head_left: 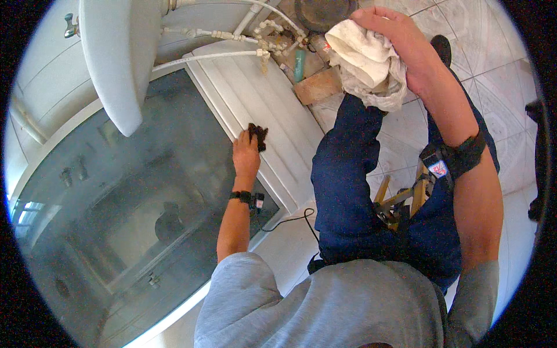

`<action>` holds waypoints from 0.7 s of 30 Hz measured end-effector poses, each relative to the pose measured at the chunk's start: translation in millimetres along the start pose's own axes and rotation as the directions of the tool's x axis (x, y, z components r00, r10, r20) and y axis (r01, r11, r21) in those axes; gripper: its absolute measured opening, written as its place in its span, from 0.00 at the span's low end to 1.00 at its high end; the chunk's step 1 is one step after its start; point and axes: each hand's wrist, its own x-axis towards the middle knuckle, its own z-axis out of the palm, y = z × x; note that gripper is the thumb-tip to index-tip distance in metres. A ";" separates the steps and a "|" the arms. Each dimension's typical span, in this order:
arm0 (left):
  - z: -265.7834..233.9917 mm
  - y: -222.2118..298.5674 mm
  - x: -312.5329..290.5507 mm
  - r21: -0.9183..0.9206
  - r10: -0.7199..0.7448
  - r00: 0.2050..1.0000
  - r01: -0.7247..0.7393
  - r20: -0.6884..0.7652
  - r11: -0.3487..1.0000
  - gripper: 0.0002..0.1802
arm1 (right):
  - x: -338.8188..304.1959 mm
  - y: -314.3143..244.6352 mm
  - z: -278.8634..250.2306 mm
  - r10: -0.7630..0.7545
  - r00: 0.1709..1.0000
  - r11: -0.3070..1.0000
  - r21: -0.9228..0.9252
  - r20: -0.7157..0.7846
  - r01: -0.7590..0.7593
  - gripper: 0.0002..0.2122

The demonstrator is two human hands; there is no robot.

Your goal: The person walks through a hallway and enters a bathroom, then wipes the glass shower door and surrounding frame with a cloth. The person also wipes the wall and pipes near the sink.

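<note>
On the left, my left hand [246,155] reaches over to the white rim of a large, dark, glossy surface. Its fingers are closed on a small crumpled dark brown pad [258,137], pressed against the white ridged panel [249,87]. Whether the pad is cloth or sponge, I cannot tell. Higher up on the right, my right hand [400,43] grips a bunched white cloth [365,61], which hangs above the floor near my knee. Part of the cloth looks thin and wrinkled. Both wrists wear black straps with small devices.
A white washbasin [119,64] juts in at the upper left, with white pipes and valves [267,37] beside it. A brick [318,86], a green bottle [299,65] and a dark round object [325,11] sit by the wall. Yellow stepladder parts [400,200] show between my legs.
</note>
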 end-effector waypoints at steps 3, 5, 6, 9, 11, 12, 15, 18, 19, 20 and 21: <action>1.8 33.1 -45.4 -0.107 0.067 0.994 -0.057 0.085 0.993 0.23 | -3.8 -11.7 -4.4 0.182 0.979 0.975 0.148 -0.088 -0.168 0.09; 2.3 60.5 -78.6 -0.256 0.118 0.989 -0.093 0.086 0.962 0.26 | -5.0 -15.4 -2.6 0.190 0.977 0.976 0.127 -0.101 -0.176 0.08; 0.2 78.2 -101.0 -0.280 0.106 0.981 -0.058 0.162 0.958 0.25 | -5.6 -16.2 -1.4 0.194 0.975 0.977 0.114 -0.107 -0.181 0.08; -5.6 121.1 -149.4 -0.284 0.229 0.927 -0.144 0.296 0.948 0.19 | -6.5 -17.4 2.3 0.201 0.973 0.976 0.103 -0.112 -0.190 0.08; -12.3 133.2 -164.9 -0.277 0.262 0.917 -0.179 0.300 0.944 0.21 | -5.5 -18.3 3.1 0.205 0.974 0.974 0.123 -0.099 -0.192 0.08; -15.7 135.0 -166.9 -0.265 0.254 0.893 -0.160 0.372 0.951 0.22 | -5.1 -18.8 3.1 0.209 0.973 0.972 0.132 -0.095 -0.195 0.08; -21.3 119.4 -147.5 -0.244 0.291 0.903 -0.219 0.317 0.945 0.24 | -4.1 -19.0 2.7 0.187 0.977 0.977 0.121 -0.098 -0.175 0.08; -21.1 88.1 -108.6 -0.238 0.087 0.963 -0.024 0.257 0.971 0.22 | -6.6 -18.6 3.0 0.194 0.978 0.973 0.142 -0.074 -0.182 0.08; -19.9 74.5 -93.5 -0.180 0.074 0.974 -0.035 0.213 0.983 0.22 | -8.4 -17.5 4.8 0.203 0.977 0.967 0.169 -0.056 -0.191 0.08; -19.9 65.4 -82.5 -0.147 0.059 0.985 -0.035 0.162 0.989 0.22 | -9.6 -18.1 5.8 0.208 0.977 0.961 0.194 -0.039 -0.197 0.08; -23.1 59.7 -78.4 -0.103 0.026 0.989 -0.011 0.146 0.995 0.21 | -9.9 -19.4 6.3 0.208 0.978 0.956 0.218 -0.025 -0.198 0.08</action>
